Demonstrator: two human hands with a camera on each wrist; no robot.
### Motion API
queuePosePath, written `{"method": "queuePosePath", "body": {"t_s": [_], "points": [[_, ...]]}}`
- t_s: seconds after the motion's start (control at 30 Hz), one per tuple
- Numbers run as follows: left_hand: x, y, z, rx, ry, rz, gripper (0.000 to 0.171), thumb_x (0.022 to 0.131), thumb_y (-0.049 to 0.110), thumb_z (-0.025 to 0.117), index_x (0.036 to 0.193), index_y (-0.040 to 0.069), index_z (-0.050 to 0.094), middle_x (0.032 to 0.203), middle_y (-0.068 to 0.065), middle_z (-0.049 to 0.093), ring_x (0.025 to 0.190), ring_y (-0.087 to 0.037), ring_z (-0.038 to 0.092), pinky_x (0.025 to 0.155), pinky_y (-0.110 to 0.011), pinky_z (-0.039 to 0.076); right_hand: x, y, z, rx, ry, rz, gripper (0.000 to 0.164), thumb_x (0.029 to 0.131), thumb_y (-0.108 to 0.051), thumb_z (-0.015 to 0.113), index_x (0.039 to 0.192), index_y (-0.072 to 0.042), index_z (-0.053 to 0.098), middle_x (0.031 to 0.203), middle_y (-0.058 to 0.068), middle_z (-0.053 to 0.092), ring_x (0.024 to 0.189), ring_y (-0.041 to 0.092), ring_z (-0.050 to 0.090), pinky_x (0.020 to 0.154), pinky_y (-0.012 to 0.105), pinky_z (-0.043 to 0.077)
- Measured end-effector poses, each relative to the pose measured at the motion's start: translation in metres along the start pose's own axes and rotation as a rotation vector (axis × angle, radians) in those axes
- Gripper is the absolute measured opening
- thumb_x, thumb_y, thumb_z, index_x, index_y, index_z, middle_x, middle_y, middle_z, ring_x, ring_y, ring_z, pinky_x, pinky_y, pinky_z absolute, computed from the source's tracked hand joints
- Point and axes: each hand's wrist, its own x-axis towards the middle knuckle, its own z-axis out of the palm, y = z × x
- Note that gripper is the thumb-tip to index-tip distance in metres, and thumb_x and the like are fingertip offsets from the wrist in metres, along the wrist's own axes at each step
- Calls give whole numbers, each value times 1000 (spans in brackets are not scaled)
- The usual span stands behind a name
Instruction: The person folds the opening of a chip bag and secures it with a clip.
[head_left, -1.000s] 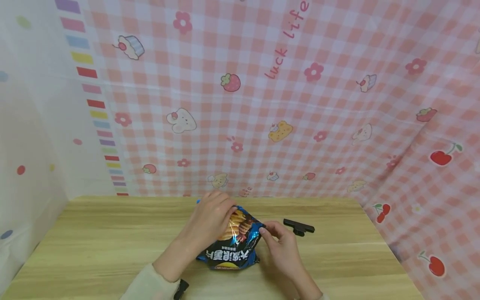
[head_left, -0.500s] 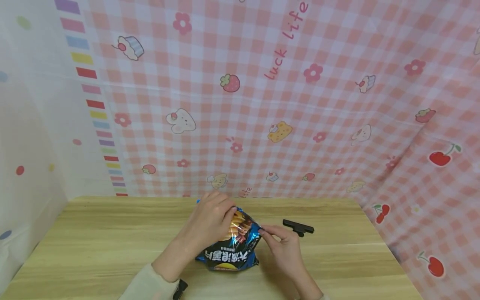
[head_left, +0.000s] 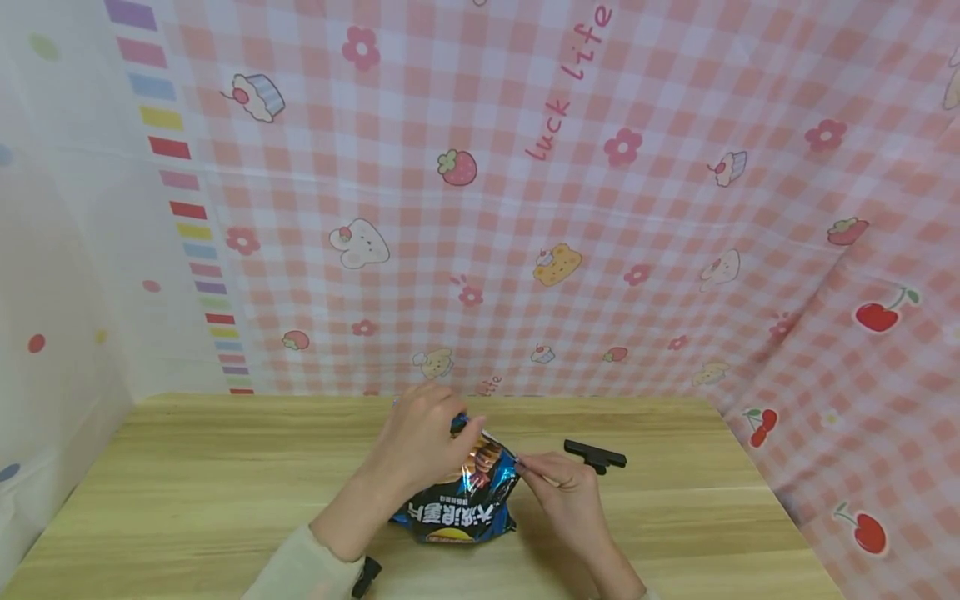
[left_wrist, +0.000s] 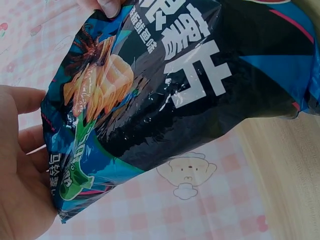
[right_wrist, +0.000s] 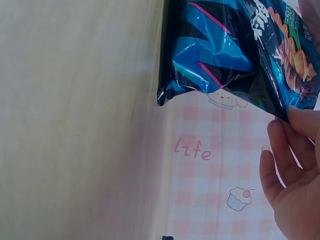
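A bag of potato chips (head_left: 465, 512), black and blue with a picture of chips, is held up in the middle of the table, its printing upside down in the head view. My left hand (head_left: 420, 442) grips its top at the left; in the left wrist view the fingers (left_wrist: 29, 100) bend behind the bag's edge. Thumb and index finger of my right hand (head_left: 566, 496) pinch the other top corner, and the right wrist view shows the remaining fingers (right_wrist: 270, 175) loosely bent below it. The bag looks full, and its top edge runs between both hands.
To the right of the bag, behind my right hand, lies a black bag clip (head_left: 596, 454). Another black clip (head_left: 366, 577) is by my left sleeve (head_left: 307, 571). A pink checked cloth (head_left: 480, 208) hangs behind the wooden table (head_left: 225, 475).
My left thumb has shifted right and away from the fingers across the bag's top. The right hand keeps its pinch on the corner, with the fingertips slightly moved.
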Motion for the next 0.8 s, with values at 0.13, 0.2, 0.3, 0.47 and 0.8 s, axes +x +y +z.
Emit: {"method": "queuePosePath", "body": {"t_s": [0.13, 0.2, 0.3, 0.47, 0.8], "points": [[0, 0, -1, 0, -9, -1, 22, 92, 28, 77, 79, 10, 76, 82, -3, 75, 81, -22, 69, 83, -42, 58, -1, 0, -1, -11, -6, 50, 18, 82, 12, 81, 95, -1, 83, 92, 5, 80, 83, 17, 76, 74, 24, 61], [-1, 0, -1, -2, -11, 3, 20, 91, 26, 77, 81, 9, 76, 84, -4, 75, 83, -24, 71, 86, -44, 58, -1, -1, -2, -10, -22, 131, 20, 84, 6, 83, 100, -6, 83, 94, -1, 80, 86, 15, 75, 78, 27, 61], [-1, -1, -1, -12, -13, 2, 16, 89, 23, 79, 83, 7, 77, 87, -6, 76, 86, -25, 71, 88, -46, 58, -2, -2, -5, 3, -54, 253, 24, 87, -1, 83, 108, -11, 82, 99, -6, 79, 92, 12, 73, 86, 31, 58], [-2, -1, -1, -21, -21, 8, 13, 88, 19, 78, 85, 7, 76, 87, -5, 75, 86, -25, 70, 87, -45, 57, -3, -2, -8, -12, -77, 305, 17, 96, -10, 75, 112, -10, 80, 107, 0, 79, 98, 13, 71, 90, 32, 56], [-4, -3, -1, 49, -25, 26, 12, 87, 23, 77, 91, 11, 76, 100, -6, 77, 100, -27, 70, 93, -45, 54, 1, -5, -4, -15, -109, 432, 17, 98, -20, 76, 111, -10, 80, 105, -3, 77, 95, 14, 70, 88, 34, 55]]}}
